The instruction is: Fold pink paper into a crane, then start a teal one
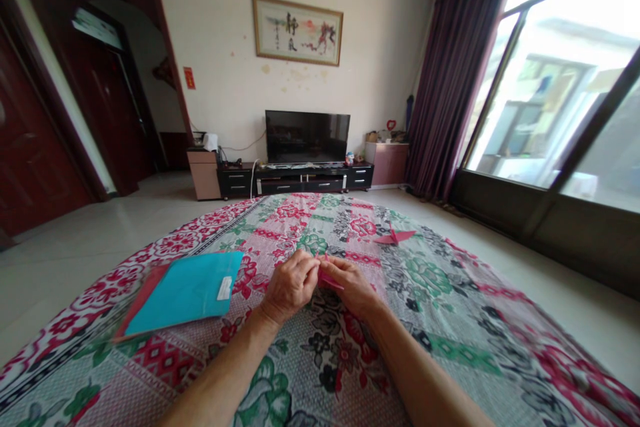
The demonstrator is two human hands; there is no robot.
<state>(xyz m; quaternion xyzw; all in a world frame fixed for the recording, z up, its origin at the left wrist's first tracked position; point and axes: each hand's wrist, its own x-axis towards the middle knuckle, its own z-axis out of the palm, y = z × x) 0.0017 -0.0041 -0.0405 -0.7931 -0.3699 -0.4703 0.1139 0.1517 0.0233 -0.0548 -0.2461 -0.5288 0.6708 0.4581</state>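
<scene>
Both of my hands meet over the middle of the patterned tablecloth (425, 277). Between them is a small folded piece of pink paper (331, 280), its lower part showing under the right fingers and thin tips sticking up between the hands. My left hand (294, 280) is closed, its fingertips pinching at the paper's left side. My right hand (350, 282) holds the paper between thumb and fingers. Much of the paper is hidden by the fingers. Farther back to the right, a folded pink paper crane (395, 237) with spread wings sits on the cloth.
On the left of the table lies a pack of coloured paper, a blue sheet (185, 293) on top and red beneath, with a white label. Beyond the table stand a low black cabinet (237, 181) and a television (307, 137). A purple curtain (445, 73) hangs beside the right window.
</scene>
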